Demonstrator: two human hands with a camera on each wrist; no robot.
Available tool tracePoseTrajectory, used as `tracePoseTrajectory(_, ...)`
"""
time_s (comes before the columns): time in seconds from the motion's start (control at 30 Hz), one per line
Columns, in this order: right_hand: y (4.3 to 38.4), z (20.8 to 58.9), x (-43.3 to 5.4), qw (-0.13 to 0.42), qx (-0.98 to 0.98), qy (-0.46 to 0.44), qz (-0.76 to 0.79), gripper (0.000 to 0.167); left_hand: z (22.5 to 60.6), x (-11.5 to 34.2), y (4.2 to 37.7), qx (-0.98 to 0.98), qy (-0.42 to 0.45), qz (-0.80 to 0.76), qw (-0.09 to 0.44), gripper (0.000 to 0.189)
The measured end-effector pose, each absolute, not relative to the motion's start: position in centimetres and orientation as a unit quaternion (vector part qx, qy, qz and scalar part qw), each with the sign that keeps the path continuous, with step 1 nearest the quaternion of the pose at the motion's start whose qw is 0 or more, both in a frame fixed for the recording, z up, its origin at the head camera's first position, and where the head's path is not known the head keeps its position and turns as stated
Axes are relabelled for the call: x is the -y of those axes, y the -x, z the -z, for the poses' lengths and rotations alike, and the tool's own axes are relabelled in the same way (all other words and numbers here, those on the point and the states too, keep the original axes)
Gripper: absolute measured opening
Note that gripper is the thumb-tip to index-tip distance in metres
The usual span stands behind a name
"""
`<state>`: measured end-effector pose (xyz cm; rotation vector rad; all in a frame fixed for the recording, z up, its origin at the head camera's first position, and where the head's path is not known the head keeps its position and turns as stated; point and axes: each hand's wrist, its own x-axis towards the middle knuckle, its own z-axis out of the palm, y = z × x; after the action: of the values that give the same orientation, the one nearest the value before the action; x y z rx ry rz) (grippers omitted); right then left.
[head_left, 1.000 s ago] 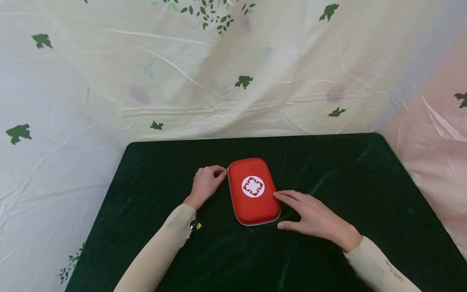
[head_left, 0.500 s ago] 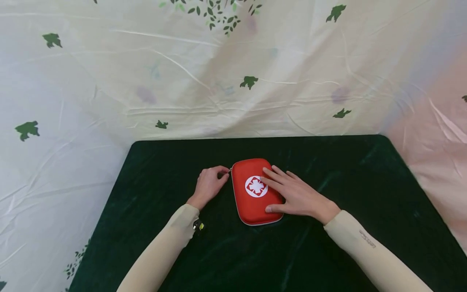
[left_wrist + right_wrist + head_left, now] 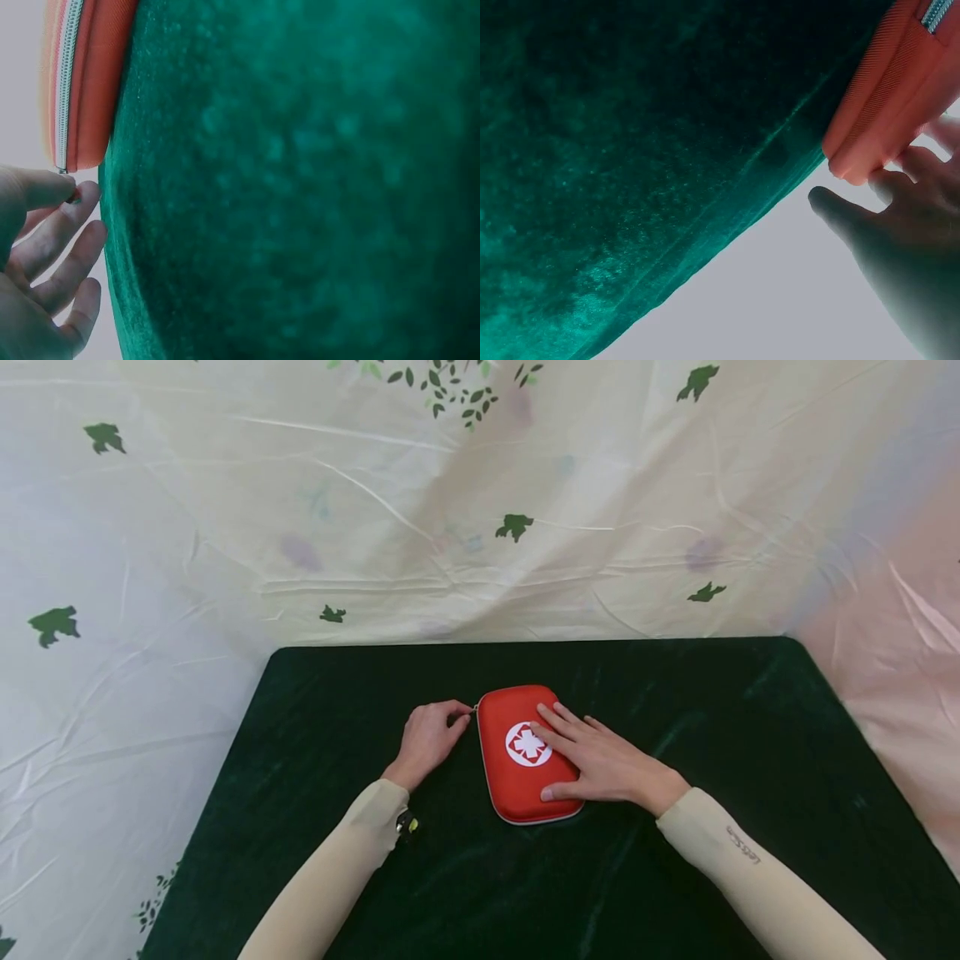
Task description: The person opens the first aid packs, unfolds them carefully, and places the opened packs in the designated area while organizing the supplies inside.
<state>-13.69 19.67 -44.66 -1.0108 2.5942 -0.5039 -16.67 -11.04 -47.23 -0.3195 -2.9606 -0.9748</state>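
A red zippered first-aid case [image 3: 517, 793] with a white cross emblem [image 3: 522, 745] lies closed on the dark green cloth. My left hand [image 3: 429, 739] is at its upper left corner, thumb and forefinger pinching the zipper pull [image 3: 73, 196]. The silver zipper [image 3: 66, 82] runs along the case's side in the left wrist view, its end right at those fingertips. My right hand [image 3: 603, 762] lies spread over the right part of the case, fingers fairly straight and reaching the emblem's edge. In the right wrist view, the right hand [image 3: 915, 214] has its fingers against the red case [image 3: 896, 97].
Dark green velvety cloth [image 3: 360, 885] covers the table. Behind it and at both sides hangs a pale, wrinkled curtain [image 3: 375, 543] printed with green birds and leaves. A small dark device [image 3: 407, 823] sits at the left sleeve's cuff.
My right hand has moved left from the case's right edge onto its top and spread there. The left hand keeps its pinch at the corner. The view has shifted slightly.
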Motion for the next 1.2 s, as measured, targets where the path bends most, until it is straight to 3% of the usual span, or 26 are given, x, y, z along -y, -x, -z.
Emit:
tracePoseTrajectory(0.43,13.7,44.6,-19.5,0.168,-0.907,0.34,0.183,0.103,46.7,11.5,16.0,0.956,0.153,0.25,0.006,0.018)
tracePoseTrajectory(1.2,13.7,44.7,-19.4,0.17,-0.907,0.337,0.187,0.103,46.2,11.7,15.4,0.957,0.167,0.236,-0.008,0.013)
